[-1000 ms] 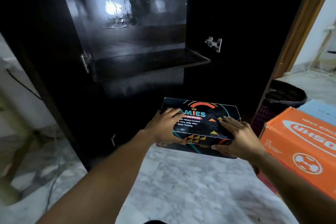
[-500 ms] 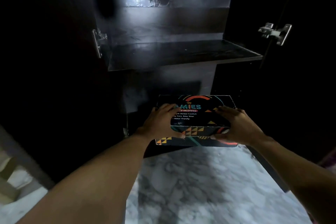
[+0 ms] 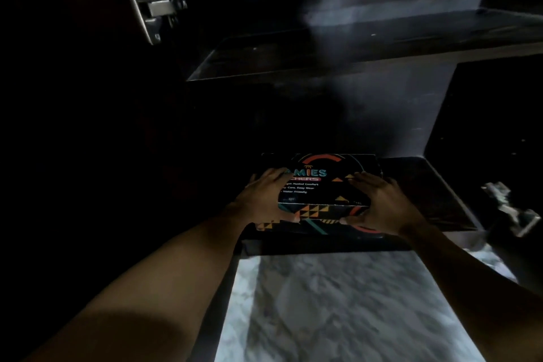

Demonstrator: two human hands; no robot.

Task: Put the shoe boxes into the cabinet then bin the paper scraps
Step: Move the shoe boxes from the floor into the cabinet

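Carried box (image 3: pixel 326 182) forward and lower since the earlier frames, from out over floor (image 3: pixel 338 303) to the front of bottom shelf (image 3: pixel 426 185) in cabinet (image 3: pixel 382 114). Closed in on the opening as well.

Noted at far left a door hinge (image 3: pixel 152 6), well apart from the work.

Found left hand (image 3: pixel 261 194) wrapped over the box's left end, fingers curled onto the lid, thumb hidden.

Found box level, lid up, near face at the shelf's front lip. Cannot tell whether seated on the shelf or held just above it.

Found right hand (image 3: pixel 385 206) spread over the lid's right end, thumb pressed to the near face, gripping.

Recorded second hinge (image 3: pixel 511 209) at far right, blurred.

Judged this box nearly stowed: wants a push inward, then release. Judged further boxes and paper scraps outstanding; none in view.
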